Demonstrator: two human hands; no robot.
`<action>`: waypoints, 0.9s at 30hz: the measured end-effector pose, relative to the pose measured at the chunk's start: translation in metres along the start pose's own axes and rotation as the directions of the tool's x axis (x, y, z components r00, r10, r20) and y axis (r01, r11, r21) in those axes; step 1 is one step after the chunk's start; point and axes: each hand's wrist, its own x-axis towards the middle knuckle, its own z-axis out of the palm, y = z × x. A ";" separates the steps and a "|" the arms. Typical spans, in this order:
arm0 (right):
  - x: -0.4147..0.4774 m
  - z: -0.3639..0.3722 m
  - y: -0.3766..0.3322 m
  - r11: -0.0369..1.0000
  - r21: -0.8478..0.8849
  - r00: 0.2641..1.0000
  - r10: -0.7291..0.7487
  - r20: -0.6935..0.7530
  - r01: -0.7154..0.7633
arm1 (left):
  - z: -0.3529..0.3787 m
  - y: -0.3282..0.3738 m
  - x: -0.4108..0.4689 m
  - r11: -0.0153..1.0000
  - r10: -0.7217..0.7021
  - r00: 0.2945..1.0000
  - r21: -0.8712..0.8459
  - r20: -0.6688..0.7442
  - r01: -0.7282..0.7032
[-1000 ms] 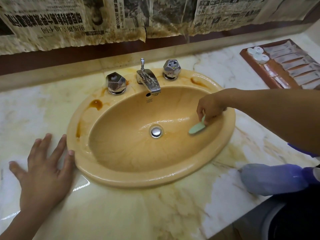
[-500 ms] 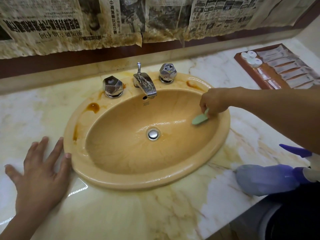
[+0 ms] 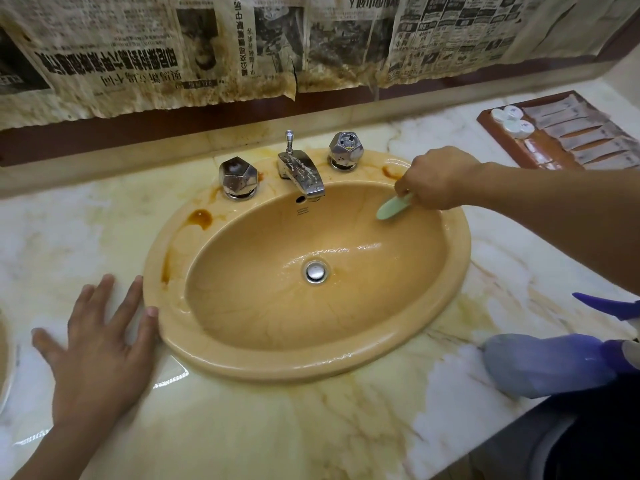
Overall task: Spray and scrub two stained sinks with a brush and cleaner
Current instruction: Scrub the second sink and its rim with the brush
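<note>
A tan oval sink (image 3: pixel 242 358) is set in the marble counter, with brown stains (image 3: pixel 201 218) on its left rim and one at the back right rim (image 3: pixel 389 172). My right hand (image 3: pixel 436 178) grips a pale green brush (image 3: pixel 393 206), whose head lies against the upper right wall of the bowl. My left hand (image 3: pixel 98 344) rests flat on the counter, fingers spread, its thumb touching the sink's left rim. A purple spray bottle (image 3: pixel 547 368) lies on its side at the counter's right front edge. The rim of a second sink (image 3: pixel 5 358) shows at the far left.
A chrome faucet (image 3: pixel 301 173) and two faceted knobs (image 3: pixel 238 176) (image 3: pixel 345 149) stand behind the bowl. A drain plug (image 3: pixel 315 271) sits at the bottom. A brown tray (image 3: pixel 485 121) of sachets and small caps is at back right. Stained newspapers (image 3: pixel 173 64) hang on the wall.
My right hand has carried the brush up the bowl's right wall toward the back right rim. My left hand has stayed flat on the counter.
</note>
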 end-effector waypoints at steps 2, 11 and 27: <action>0.003 0.001 -0.008 0.994 -0.096 0.996 -0.053 -0.073 0.046 | -0.006 0.008 -0.004 0.998 -0.030 0.999 0.047 0.016 0.029; 0.017 0.004 -0.025 0.967 -0.212 0.985 -0.158 -0.068 0.141 | -0.011 0.017 -0.006 0.994 -0.045 0.998 0.100 0.045 0.040; 0.039 0.048 -0.120 0.810 0.586 0.934 0.236 -0.269 -0.036 | -0.013 0.018 -0.006 0.994 -0.055 0.996 0.097 0.066 0.049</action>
